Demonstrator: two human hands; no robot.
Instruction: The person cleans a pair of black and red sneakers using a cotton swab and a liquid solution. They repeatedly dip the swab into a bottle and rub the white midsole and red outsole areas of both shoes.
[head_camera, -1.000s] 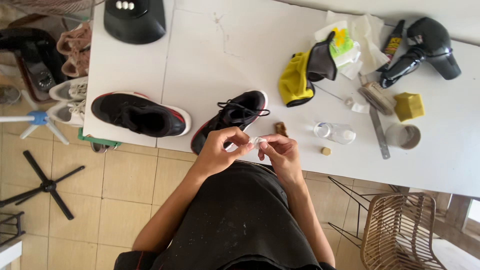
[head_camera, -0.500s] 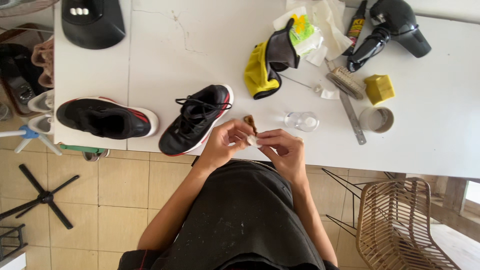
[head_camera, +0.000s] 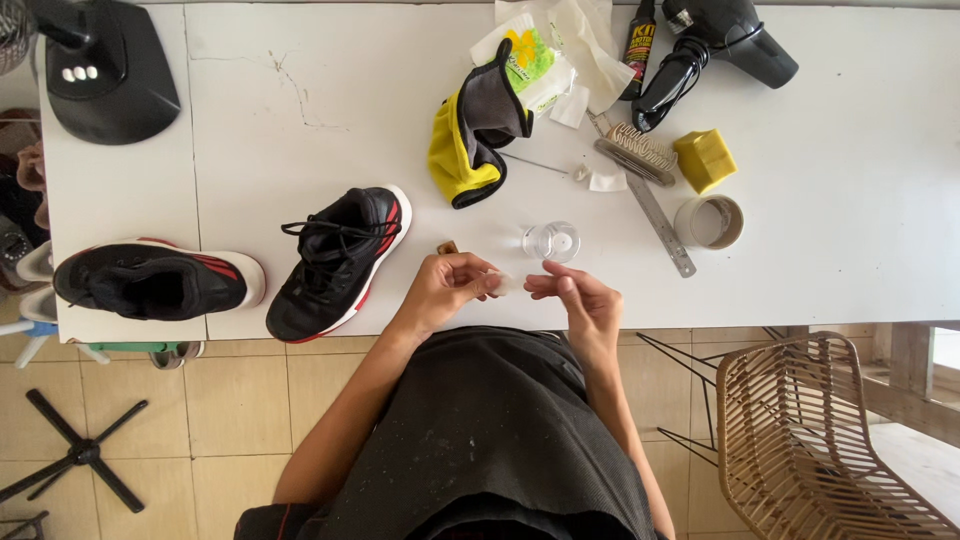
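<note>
We pinch a small white scrap (head_camera: 507, 283) between both hands at the near edge of the white table (head_camera: 850, 180). Our left hand (head_camera: 447, 288) closes its fingertips on the scrap's left end, and our right hand (head_camera: 578, 297) closes on its right end, so its long axis runs left to right between them. What the scrap is, we cannot tell. Just beyond it stands a small clear jar (head_camera: 551, 241), slightly nearer our right hand. A small brown thing (head_camera: 447, 247) lies just beyond our left hand, with a black and red shoe (head_camera: 338, 262) farther left.
</note>
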